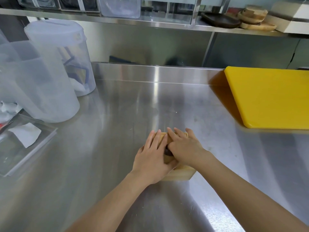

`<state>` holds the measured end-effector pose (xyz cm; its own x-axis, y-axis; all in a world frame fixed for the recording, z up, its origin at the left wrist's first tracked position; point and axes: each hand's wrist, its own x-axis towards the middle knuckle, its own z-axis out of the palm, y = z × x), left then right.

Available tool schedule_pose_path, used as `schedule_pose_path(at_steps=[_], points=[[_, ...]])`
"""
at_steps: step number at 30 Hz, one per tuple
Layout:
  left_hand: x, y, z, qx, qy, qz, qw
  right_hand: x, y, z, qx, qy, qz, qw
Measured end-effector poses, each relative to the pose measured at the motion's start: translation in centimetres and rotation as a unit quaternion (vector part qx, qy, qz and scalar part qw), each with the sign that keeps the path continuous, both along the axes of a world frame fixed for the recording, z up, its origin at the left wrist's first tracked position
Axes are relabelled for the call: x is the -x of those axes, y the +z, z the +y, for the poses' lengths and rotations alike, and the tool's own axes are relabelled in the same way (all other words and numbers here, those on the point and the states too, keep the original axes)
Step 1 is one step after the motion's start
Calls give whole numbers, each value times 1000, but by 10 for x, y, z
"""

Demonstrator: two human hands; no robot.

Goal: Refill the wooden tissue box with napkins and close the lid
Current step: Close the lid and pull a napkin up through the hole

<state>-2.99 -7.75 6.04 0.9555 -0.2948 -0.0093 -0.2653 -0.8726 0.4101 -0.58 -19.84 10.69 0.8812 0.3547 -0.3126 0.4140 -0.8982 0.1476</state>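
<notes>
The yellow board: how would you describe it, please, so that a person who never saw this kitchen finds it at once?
Start from the long steel counter below the wall shelf. Follow it to its far right side, beyond the two hands resting on the wooden tissue box. There the yellow cutting board lies flat, running out of the picture. It is the only brightly coloured thing; the containers opposite are clear or cloudy plastic.

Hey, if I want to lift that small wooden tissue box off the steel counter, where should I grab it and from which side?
Probably the two long side walls of the small wooden tissue box, coming from above. It lies flat on the steel counter, and the left hand and right hand rest flat on its top.
</notes>
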Motion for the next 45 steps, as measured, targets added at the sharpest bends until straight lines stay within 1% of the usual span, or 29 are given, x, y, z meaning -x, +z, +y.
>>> schedule_pose_path(at_steps=[4,6,9,10,12,16,20,26,28,30,32,36,38,40,43,45], points=[[0,0,0,11,5,5,1000,-7,1,-1,-51,16,-39,998],[0,0,0,7,5,5,1000,-8,0,1,-62,22,-37,997],[0,2,-1,8,4,7,1000,-12,-6,-1,-44,44,-82,995],[0,3,-1,6,4,7,1000,-13,-7,-1,-42,52,-110,992],[0,3,0,2,3,7,1000,-12,-6,-2,-50,54,-86,994],[0,3,0,6,0,14,1000,-5,-9,-6,9,45,-81,996],[1,4,0,-1,1,11,1000,-5,-5,-4,30,56,-27,998],[0,1,-1,0,8,6,1000,-10,-4,-5,-81,53,-38,995],[0,1,-1,1,6,4,1000,-12,-8,-7,-116,71,-57,989],[0,2,0,-2,3,4,1000,-14,-14,-11,-121,95,-89,984],[0,2,0,-6,2,6,1000,-15,-18,-17,-152,107,-116,976],[0,2,0,-3,3,9,1000,-11,-18,-25,-233,90,-136,959],[-1,1,0,-2,3,14,1000,-9,-17,-30,-276,74,-117,951],[-3,-1,0,-7,-3,24,1000,-7,-13,-33,-298,67,-87,948],[-6,1,2,-8,-27,54,998,-6,-5,-33,-308,39,-6,951],[-9,4,6,14,-41,64,997,-6,-2,-31,-315,41,21,948]])
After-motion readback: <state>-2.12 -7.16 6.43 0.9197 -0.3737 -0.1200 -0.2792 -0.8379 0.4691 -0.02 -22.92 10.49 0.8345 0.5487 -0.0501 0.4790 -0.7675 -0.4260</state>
